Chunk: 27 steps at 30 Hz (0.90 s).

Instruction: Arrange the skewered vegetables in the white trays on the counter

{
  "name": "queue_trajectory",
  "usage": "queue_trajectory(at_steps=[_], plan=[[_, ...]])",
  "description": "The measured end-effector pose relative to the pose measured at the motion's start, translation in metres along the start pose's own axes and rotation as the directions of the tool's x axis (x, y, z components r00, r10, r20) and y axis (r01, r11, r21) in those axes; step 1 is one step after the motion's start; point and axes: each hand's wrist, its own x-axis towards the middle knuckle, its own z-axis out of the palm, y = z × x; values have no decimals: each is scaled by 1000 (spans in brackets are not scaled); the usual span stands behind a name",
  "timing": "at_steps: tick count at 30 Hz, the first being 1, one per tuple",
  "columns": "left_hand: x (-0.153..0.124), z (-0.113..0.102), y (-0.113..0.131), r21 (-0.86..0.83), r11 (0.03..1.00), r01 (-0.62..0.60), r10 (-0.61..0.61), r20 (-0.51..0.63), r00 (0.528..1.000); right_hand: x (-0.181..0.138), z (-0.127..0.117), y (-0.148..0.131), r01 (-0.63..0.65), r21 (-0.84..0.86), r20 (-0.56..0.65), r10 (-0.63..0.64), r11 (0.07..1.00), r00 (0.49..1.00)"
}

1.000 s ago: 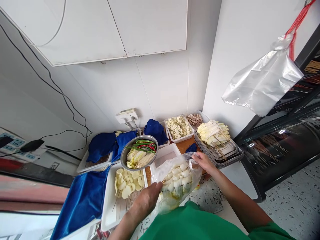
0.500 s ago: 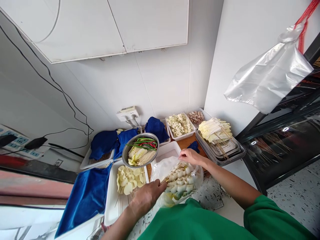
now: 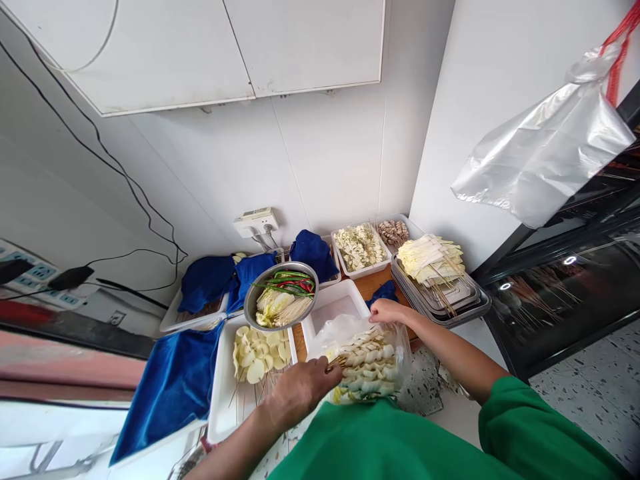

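My left hand is closed round the stick ends of a bundle of skewers threaded with pale, folded food I cannot name for sure. The skewers lie inside a clear plastic bag close to my body, with some yellow-green leaves at its lower side. My right hand pinches the far edge of that bag. Just beyond the bag sits a white tray. Left of it are a steel bowl of green and red chillies, cabbage and enoki mushrooms, and a white tub of skewered potato slices.
Skewered cabbage leaves lie on stacked metal trays at the right. White trays along the wall hold pale food and brownish rolls. Blue cloths cover the left side. A plastic bag hangs at upper right.
The skewers and the bag round them have shifted slightly right and turned. Both hands have moved a little to the right, keeping their grips, and the camera view has tilted slightly.
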Motion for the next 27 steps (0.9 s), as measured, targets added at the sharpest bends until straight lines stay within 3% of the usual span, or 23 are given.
queue_trajectory(at_steps=[4,7,8,10,12,14,17,21,24,27], plan=[[-7,17,-11,-58,998,27,-34,-109,993,-28,1,30,-88,136,118,72,987,990],[-9,31,-15,-77,996,47,-59,-152,987,-51,2,49,-169,388,248,74,906,966],[-9,34,-15,-83,995,50,-63,-161,985,-58,0,52,-150,490,215,48,859,975],[-8,40,-17,-82,994,68,-81,-165,983,-70,-4,50,11,616,-1,-13,788,1000],[-6,42,-18,-60,994,95,-102,-138,985,-79,-8,40,202,543,-241,-79,815,967],[-5,41,-20,-51,993,106,-112,-112,987,-82,-8,25,268,380,-341,-136,885,930],[-4,37,-21,-69,992,107,-113,-86,990,-78,-1,3,238,188,-347,-162,953,924],[-3,37,-20,-62,992,108,-111,-53,992,-72,5,-7,264,89,-288,-229,960,930],[-4,45,-21,-93,992,82,-92,-112,989,-74,5,-6,256,-48,-300,-259,965,918],[-6,57,-24,-154,987,55,-85,-196,977,-76,3,-3,120,-192,-370,-185,974,910]])
